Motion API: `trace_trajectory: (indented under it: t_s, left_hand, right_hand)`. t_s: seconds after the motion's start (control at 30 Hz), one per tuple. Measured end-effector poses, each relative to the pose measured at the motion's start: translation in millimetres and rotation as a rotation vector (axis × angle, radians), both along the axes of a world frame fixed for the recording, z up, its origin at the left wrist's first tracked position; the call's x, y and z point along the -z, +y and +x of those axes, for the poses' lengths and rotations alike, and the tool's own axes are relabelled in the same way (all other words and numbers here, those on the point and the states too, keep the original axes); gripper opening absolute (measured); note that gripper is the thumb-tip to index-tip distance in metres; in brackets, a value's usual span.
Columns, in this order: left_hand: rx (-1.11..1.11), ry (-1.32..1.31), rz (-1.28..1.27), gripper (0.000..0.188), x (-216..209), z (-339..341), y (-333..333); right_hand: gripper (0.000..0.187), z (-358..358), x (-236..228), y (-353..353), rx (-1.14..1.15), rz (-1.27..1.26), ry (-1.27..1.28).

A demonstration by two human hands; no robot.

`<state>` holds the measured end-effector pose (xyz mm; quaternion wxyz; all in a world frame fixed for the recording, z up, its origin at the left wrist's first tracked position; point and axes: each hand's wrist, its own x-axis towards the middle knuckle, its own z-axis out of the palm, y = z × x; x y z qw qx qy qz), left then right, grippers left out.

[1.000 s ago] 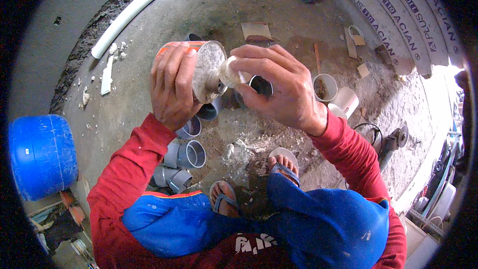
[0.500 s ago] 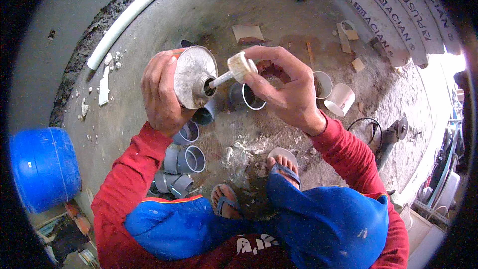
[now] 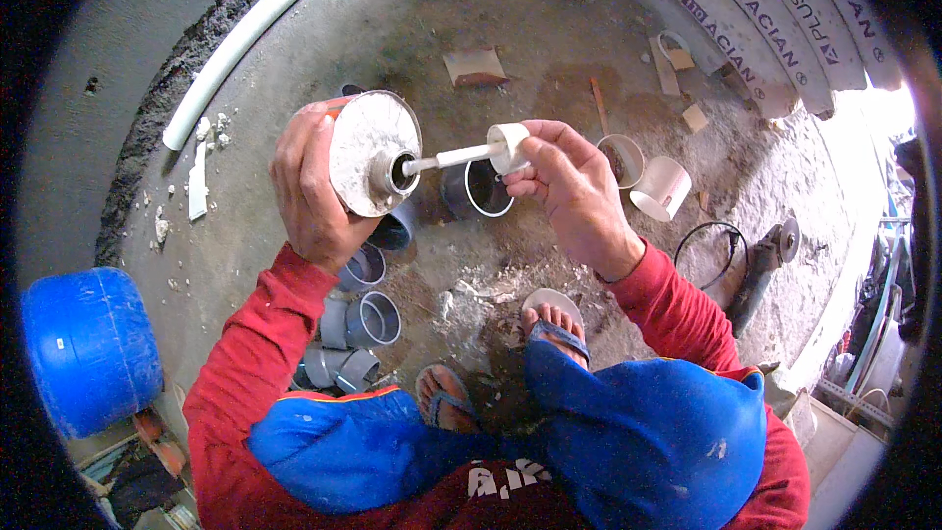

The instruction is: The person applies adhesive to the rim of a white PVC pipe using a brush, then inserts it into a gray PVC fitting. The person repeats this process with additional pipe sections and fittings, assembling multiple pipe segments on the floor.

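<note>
The left hand (image 3: 312, 198) clamps a round can (image 3: 363, 155) above the floor (image 3: 304, 54); the right hand (image 3: 581, 194), apart, pinches a plastic cap (image 3: 508, 148), its rod (image 3: 461, 155) ending at the can's mouth (image 3: 400, 171). Rough floor lies open between smooth grey fittings (image 3: 345, 320) and the pipe (image 3: 235, 51) along its left edge.

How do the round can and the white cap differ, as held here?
The can is wide, with orange on its side; the cap is much smaller and white. The left hand grips the can around its side; the right hand pinches the cap. The can has an open neck, while the cap carries a stick with its tip at that neck. Both are held above the floor.
</note>
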<state>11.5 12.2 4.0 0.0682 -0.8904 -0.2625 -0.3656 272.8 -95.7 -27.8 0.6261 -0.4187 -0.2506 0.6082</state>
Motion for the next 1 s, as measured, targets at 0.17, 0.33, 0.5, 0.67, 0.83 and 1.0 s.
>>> trace_trajectory:
  t_s: [0.17,0.33,0.5,0.67,0.83,1.0]
  left_hand:
    - [0.005,-0.050,0.082,0.096,4.9,-7.6,0.0]
    - [-0.010,-0.065,0.084,0.098,4.8,-11.5,-2.0]
    - [-0.023,-0.019,0.051,0.102,-0.6,-13.2,-4.3]
    - [-0.033,0.009,0.066,0.104,-0.3,-11.4,-4.5]
    - [-0.042,0.028,0.074,0.104,-0.7,-11.5,-4.3]
    - [-0.016,0.013,0.054,0.105,0.0,-9.2,-4.0]
  right_hand:
    - [0.034,29.5,21.7,-8.9,0.033,-0.104,0.126]
    - [0.034,58.2,68.7,-25.6,0.043,-0.147,-0.165]
    - [0.037,46.5,123.0,-24.0,0.084,-0.266,-0.282]
    - [0.041,20.8,132.1,-11.8,0.092,-0.226,-0.173]
    - [0.039,24.5,110.7,-13.6,-0.043,-0.282,-0.298]
    - [0.037,33.1,99.4,-7.5,-0.099,-0.263,-0.367]
